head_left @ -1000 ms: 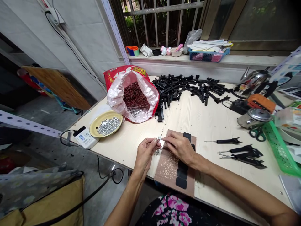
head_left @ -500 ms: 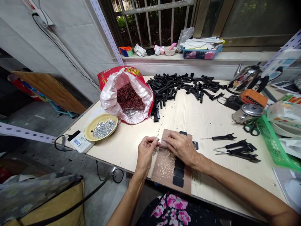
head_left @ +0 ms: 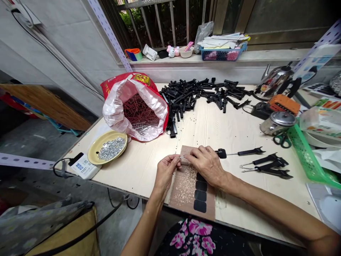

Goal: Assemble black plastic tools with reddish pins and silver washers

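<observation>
My left hand [head_left: 165, 170] and my right hand [head_left: 207, 164] meet over a brown pad [head_left: 190, 188] at the table's front edge. Both pinch a thin metal pin [head_left: 181, 157] between their fingertips. The pad carries black oval patches and a scatter of tiny pale bits. A yellow plate [head_left: 93, 154] of small silver parts lies to the left. Behind it a red and white bag [head_left: 117, 110] stands open, full of dark red pins. A heap of black plastic pieces [head_left: 197, 94] covers the table's far side.
Three assembled black-handled pieces [head_left: 266, 167] lie to the right of my hands. Further right stand a green basket [head_left: 306, 156], scissors [head_left: 282, 140], a metal pot [head_left: 277, 122], a kettle [head_left: 271, 82] and an orange tool [head_left: 283, 104]. A white device with cable [head_left: 82, 166] sits front left.
The view has swung down and to the right, so things sit further left in the picture. Both hands stay pinched together over the pad. A black piece now shows beside the right hand.
</observation>
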Tool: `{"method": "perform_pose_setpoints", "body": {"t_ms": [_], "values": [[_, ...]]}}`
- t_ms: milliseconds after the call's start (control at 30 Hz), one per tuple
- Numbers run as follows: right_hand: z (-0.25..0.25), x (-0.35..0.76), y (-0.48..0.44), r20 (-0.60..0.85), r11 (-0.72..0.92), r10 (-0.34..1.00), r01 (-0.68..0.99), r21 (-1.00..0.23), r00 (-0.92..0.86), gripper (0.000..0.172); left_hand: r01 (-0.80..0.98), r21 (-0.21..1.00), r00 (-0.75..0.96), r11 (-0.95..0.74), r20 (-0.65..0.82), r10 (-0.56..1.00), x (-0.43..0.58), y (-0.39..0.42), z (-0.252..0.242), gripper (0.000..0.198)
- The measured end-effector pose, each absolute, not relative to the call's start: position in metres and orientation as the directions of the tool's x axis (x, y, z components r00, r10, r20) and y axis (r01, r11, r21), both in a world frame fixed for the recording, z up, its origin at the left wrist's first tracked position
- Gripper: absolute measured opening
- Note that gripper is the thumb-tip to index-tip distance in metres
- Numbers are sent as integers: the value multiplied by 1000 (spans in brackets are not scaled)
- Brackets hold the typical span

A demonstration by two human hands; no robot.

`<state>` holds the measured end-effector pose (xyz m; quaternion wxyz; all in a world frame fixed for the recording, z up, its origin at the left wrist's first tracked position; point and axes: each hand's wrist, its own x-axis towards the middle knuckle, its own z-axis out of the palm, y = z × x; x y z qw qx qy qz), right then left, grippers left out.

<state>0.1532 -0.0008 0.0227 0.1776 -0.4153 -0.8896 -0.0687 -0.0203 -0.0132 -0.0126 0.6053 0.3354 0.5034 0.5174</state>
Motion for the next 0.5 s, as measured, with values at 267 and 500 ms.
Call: {"method": "perform_pose_setpoints", "body": {"t_ms": [267, 500], "values": [[7, 157, 3, 402, 647, 718, 758, -84, -569, 22, -23, 982, -69, 188, -189, 980, -19, -10, -10, 23], [-1, 158, 0, 404, 626, 740, 771, -121, -537, 21, 26, 986, -71, 167, -165, 984, -15, -8, -7, 22]]}}
